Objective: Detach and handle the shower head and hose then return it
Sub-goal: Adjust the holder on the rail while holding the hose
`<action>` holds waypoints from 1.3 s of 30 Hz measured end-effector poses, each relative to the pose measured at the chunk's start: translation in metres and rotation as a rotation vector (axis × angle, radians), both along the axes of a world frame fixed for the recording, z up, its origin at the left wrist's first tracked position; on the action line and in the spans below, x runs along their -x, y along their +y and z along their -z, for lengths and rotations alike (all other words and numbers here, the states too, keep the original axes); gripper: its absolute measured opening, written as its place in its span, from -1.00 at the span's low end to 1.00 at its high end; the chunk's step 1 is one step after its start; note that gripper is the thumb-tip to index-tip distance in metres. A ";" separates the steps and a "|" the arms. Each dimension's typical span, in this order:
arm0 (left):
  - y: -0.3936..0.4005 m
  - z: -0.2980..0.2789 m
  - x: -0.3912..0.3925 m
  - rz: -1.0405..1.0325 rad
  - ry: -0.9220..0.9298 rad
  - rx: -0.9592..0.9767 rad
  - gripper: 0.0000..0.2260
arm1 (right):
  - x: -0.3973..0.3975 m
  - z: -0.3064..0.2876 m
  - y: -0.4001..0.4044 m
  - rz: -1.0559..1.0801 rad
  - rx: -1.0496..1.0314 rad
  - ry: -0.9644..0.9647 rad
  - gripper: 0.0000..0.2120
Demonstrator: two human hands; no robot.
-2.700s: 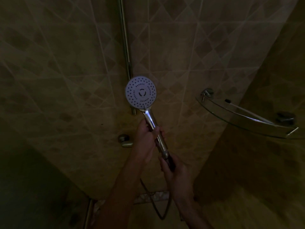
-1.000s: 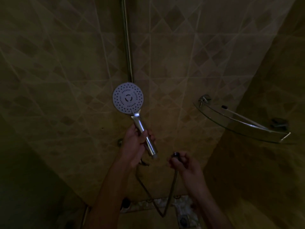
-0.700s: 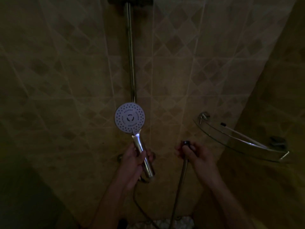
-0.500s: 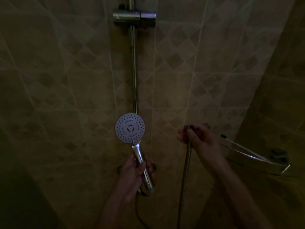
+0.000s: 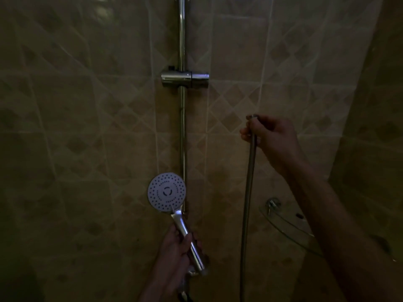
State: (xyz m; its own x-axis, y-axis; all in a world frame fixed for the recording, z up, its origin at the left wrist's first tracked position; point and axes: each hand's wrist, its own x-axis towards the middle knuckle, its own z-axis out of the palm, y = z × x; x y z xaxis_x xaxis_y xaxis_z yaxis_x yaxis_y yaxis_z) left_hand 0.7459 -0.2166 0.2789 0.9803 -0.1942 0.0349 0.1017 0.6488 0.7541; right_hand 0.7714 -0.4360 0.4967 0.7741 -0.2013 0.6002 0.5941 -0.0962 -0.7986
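Note:
The shower head (image 5: 166, 192) has a round white spray face and a chrome handle. It is separate from the hose. My left hand (image 5: 174, 252) grips the handle low in the middle, spray face up and towards me. My right hand (image 5: 272, 138) holds the free end of the metal hose (image 5: 247, 203), raised to the right of the rail. The hose hangs straight down from that hand and leaves the frame at the bottom. The chrome holder bracket (image 5: 185, 79) sits on the vertical slide rail (image 5: 182, 131), above both hands, with nothing in it.
Tiled beige walls stand behind and to the right, in dim light. A glass corner shelf (image 5: 287, 225) with chrome fittings juts out at lower right, under my right forearm. A chrome wall fitting is partly hidden behind my left hand.
The hose came off the handle. My right hand has lifted the hose end up and to the right. The view has tilted up, bringing the bracket into sight.

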 end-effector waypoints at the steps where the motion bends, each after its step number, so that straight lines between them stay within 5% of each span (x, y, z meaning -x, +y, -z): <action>1: -0.001 -0.004 -0.002 0.006 0.001 0.021 -0.66 | -0.003 -0.009 0.000 0.003 0.010 -0.010 -0.84; 2: -0.003 -0.009 -0.002 0.018 -0.009 0.051 -0.66 | -0.006 -0.018 0.000 0.010 0.025 -0.020 -0.84; 6: -0.004 -0.033 -0.004 0.058 -0.092 0.184 -0.17 | -0.018 -0.048 0.002 0.099 0.166 -0.080 -0.87; 10: -0.006 -0.036 -0.023 -0.056 -0.019 0.078 -0.85 | -0.037 -0.076 0.008 0.099 0.150 -0.104 -0.87; 15: 0.005 -0.047 -0.031 -0.015 -0.065 0.091 -0.61 | -0.072 -0.104 0.017 0.042 0.083 -0.087 -0.80; 18: 0.006 -0.048 -0.034 -0.069 -0.086 0.046 -0.78 | -0.090 -0.116 0.026 0.025 0.093 -0.065 -0.76; 25: 0.011 -0.047 -0.038 -0.050 -0.090 0.083 -0.69 | -0.111 -0.141 0.052 0.018 0.122 -0.064 -0.95; 32: 0.010 -0.058 -0.037 0.010 -0.059 0.095 -0.69 | -0.116 -0.142 0.068 -0.024 0.141 -0.064 -0.93; 35: 0.007 -0.069 -0.034 -0.050 -0.057 0.120 -0.44 | -0.118 -0.132 0.067 -0.044 0.132 -0.074 -0.86; 39: 0.009 -0.058 -0.037 -0.097 -0.041 0.067 -0.83 | -0.116 -0.117 0.069 -0.057 0.112 -0.076 -0.81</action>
